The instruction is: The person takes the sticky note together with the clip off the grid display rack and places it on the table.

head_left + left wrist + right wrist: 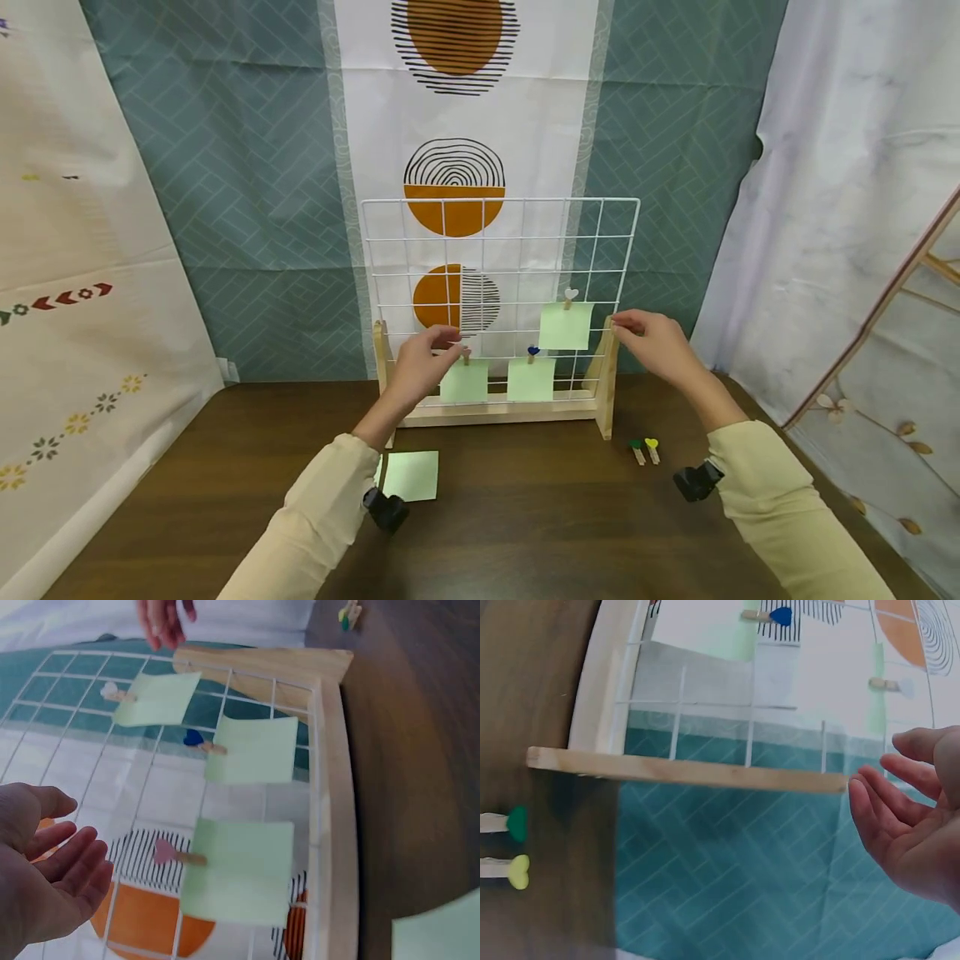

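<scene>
Grid (519, 272) of white wire stands upright in a wooden base (498, 414) near the far edge of the tabletop (525, 517). It carries a lower left note (463, 387), a lower middle note (531, 383) and an upper right note (566, 327). I count one peg per note; in my judgement, a brushed note could swivel or drop.

The left hand (418, 364) is empty, thumb and fingers apart, beside the pink peg (180, 856); a careless withdrawal could catch that peg. The right hand (658, 343) is also empty, fingers lightly bent, at the top of the right upright (608, 383). I cannot confirm contact; a push there could shift the stand.

Farther out, a loose sheet (412, 476) lies before the base's left end; a green peg (637, 452) and a yellow peg (652, 451) lie toward the tabletop's right edge.

View check: the left wrist camera gives me the pink heart clearly, which the head view half loses behind fingers. The right wrist camera omits the loose sheet; only the head view shows me nearly all of it.
</scene>
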A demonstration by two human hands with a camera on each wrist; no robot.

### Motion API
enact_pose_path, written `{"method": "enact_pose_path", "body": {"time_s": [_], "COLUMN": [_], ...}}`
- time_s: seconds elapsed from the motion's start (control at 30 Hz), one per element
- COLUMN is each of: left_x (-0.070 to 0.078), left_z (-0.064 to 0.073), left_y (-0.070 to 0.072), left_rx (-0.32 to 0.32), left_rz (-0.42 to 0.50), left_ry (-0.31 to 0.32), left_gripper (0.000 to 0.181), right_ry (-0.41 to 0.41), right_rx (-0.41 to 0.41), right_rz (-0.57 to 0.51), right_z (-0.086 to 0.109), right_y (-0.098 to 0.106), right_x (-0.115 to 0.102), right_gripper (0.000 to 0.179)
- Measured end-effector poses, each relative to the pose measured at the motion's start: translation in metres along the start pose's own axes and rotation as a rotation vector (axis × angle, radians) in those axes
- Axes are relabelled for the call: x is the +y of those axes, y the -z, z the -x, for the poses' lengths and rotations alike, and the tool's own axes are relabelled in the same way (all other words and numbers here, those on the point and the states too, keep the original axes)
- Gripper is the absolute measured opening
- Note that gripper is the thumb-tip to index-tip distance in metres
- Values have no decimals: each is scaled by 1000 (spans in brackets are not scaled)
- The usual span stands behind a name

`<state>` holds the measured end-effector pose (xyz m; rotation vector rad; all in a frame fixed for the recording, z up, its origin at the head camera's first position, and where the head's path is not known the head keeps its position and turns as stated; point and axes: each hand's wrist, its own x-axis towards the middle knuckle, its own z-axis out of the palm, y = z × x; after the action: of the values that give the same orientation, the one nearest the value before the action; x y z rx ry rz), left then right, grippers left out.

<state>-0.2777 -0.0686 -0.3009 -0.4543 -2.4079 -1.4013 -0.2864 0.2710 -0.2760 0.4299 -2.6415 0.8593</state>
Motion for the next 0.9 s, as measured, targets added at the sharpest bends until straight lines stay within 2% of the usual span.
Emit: {"method": "enact_pose_path", "body": {"time_s": [0.2,0.3,0.53,0.7,0.8,0.9], "left_x": [18,27,44,48,47,47], "left_z": [-19,-30,-54,-60,-62,-65], "left_y": [-13,-18,-38,-54,-60,-68], "left_rx": [-55,-76,-145,-209,-216,-212], "left_rz": [-18,-39,-40,-97,-110,-85], "left_ry": [-103,-125,-94,-74,-66,-51], "left_gripper": [28,28,30,30,30,30], "right_ry": [23,25,24,16,20,25], "right_rx": [9,8,-6,-79,-134,-160], "right_rz": [9,1,-28,-46,-39,-24], "right_z": [-13,-20,-40,-51,-55,-57], "right_y": [6,8,9,8,7,7], "right_x": [-20,-29,-48,-57,-60,-62], "right_gripper": [36,35,35,37,39,38]}}
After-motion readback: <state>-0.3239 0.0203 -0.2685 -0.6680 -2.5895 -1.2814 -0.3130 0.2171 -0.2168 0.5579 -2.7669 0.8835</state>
